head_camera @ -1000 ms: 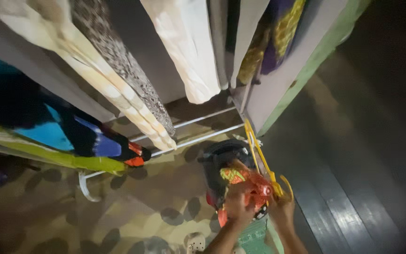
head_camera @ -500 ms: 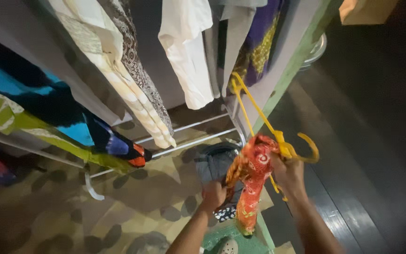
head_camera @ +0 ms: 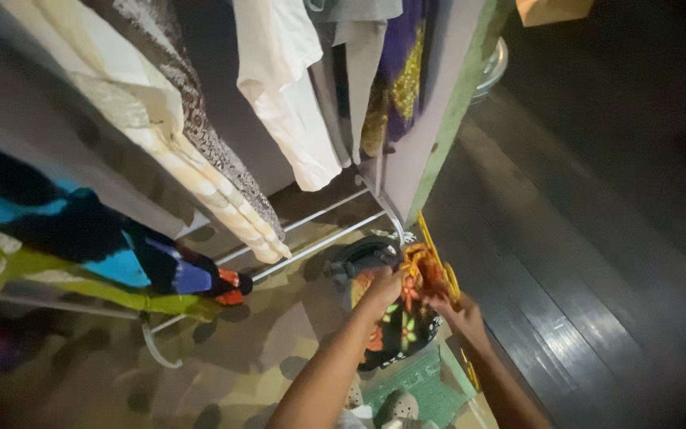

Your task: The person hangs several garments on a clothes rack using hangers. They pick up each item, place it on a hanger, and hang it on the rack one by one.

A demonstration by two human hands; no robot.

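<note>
Head view is looking straight down at both hands working low beside the clothes rack. Left hand (head_camera: 385, 287) is pinching the top of an orange-and-red patterned cloth garment (head_camera: 416, 274), fingers closed on the fabric. Right hand (head_camera: 456, 311) is gripping the same garment from the other side, right against a yellow plastic hanger (head_camera: 438, 266), though I honestly can't tell whether it's also holding the hanger itself. Looks to me like the garment is getting worked onto the hanger, shoulders not seated yet; the next bit probably needs the fabric spread over the hanger arms.

Just under the hands, a dark floral-print fabric (head_camera: 398, 330) is draping down, and a green woven mat (head_camera: 426, 389) is lying on the floor near the bottom edge. White metal rails (head_camera: 311, 238) are running along the foot of the rack, with a cream shirt (head_camera: 279, 87) and a purple-and-gold garment (head_camera: 395, 79) hanging above. Dark plank flooring (head_camera: 581, 262) is stretching off to the right.
</note>
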